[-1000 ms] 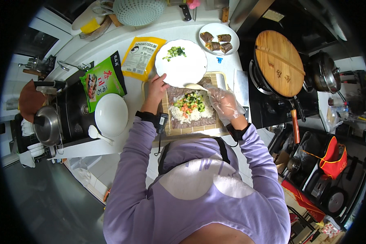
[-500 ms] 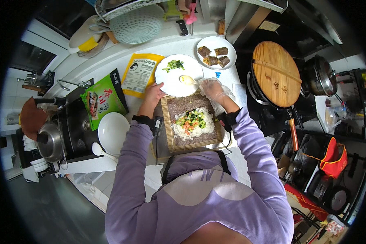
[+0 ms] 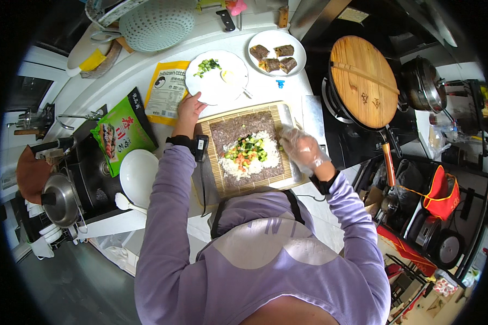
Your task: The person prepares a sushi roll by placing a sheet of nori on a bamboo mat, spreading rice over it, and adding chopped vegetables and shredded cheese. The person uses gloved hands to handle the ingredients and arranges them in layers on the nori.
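Kitchen, white tabletop [image 3: 298, 93], dark stove on the right, sink on the left. Left hand [image 3: 188, 111]: bare, fingertips at the lower-left rim of the white plate [image 3: 209, 89]; can't tell how tightly it closes. Right hand [image 3: 303, 149]: clear plastic glove, fingers partly curled at the right edge of the bamboo mat [image 3: 214, 165]; fingertip gap and contact unclear. Mat carries a seaweed sheet [image 3: 233, 127], rice [image 3: 236, 168] spread on it, diced vegetables [image 3: 249, 151] on top. White plate holds chopped greens [image 3: 207, 66] and a spoon [image 3: 230, 78], handle over the rim.

Print: bold lettering on the yellow pouch [image 3: 165, 89] beside the plate and on the green pouch [image 3: 119, 132] farther left; dark characters on the wooden lid [image 3: 363, 76].

Pose: purple sleeves, dark wristbands; left forearm reaches up to the plate, right angles inward, lower.

Farther out: white bowl [image 3: 138, 176] below the green pouch, second plate [image 3: 279, 38] with four cut rolls [image 3: 269, 65] upper right of the first.
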